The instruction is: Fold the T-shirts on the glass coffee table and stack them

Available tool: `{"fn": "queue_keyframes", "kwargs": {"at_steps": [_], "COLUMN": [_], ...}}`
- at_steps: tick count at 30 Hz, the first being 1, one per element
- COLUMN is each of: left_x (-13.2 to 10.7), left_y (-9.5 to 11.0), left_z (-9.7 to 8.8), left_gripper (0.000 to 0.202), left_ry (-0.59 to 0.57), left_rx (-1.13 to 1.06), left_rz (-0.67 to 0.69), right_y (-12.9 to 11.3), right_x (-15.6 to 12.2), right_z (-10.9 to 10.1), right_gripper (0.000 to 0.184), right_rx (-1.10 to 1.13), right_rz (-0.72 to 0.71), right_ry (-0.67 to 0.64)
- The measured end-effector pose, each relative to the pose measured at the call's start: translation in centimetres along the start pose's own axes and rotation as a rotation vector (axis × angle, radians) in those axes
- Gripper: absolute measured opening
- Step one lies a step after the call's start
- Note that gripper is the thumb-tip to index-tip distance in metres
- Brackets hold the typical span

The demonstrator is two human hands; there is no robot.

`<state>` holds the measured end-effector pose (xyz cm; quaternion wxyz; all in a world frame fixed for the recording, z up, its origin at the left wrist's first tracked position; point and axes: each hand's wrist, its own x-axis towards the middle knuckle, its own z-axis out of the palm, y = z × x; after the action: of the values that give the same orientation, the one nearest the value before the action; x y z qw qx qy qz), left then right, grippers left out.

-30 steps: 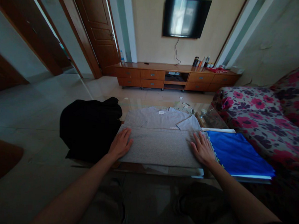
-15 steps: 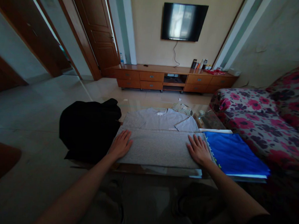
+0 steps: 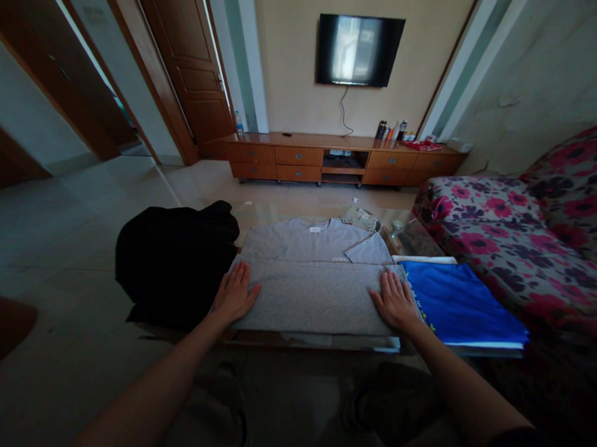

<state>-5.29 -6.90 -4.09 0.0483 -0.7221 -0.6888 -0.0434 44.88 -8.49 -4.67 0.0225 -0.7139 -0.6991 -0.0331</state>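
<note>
A grey T-shirt (image 3: 309,294) lies on the low glass-topped table, its lower part folded up toward the collar, which faces away from me. My left hand (image 3: 235,293) rests flat on the shirt's left side, fingers stretched out. On the right side, my right hand (image 3: 396,300) lies flat too, with its fingers extended near the fold's upper edge. Beside the left hand is a heaped black garment (image 3: 176,264). Folded blue cloth (image 3: 462,302) lies just right of my right hand, with white material under it.
A small glass jar (image 3: 397,227) and a crumpled bag (image 3: 361,218) sit at the table's far right. A flowered sofa (image 3: 498,237) stands on the right. Beyond are a wooden TV cabinet (image 3: 297,155) and a wall-mounted television (image 3: 360,50).
The view has shifted slightly. The left hand's fingers have turned a little more upright on the shirt and the right hand's fingers are closer together. The shirt stays folded as before.
</note>
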Motion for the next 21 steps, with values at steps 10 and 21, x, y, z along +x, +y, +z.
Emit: {"fn": "queue_keyframes", "kwargs": {"at_steps": [10, 21], "left_x": [-0.5, -3.0], "left_y": [0.3, 4.3], "left_z": [-1.1, -6.8], "left_gripper": [0.076, 0.06], "left_ry": [-0.02, -0.145], "left_rx": [0.041, 0.097], "left_rz": [-0.087, -0.075], "right_y": [-0.6, -1.5], "right_x": [-0.8, -2.8], "right_z": [-1.5, -5.6], "right_gripper": [0.082, 0.057], "right_rx": [-0.036, -0.016], "right_rz": [0.076, 0.084], "right_ry": [-0.078, -0.255]}}
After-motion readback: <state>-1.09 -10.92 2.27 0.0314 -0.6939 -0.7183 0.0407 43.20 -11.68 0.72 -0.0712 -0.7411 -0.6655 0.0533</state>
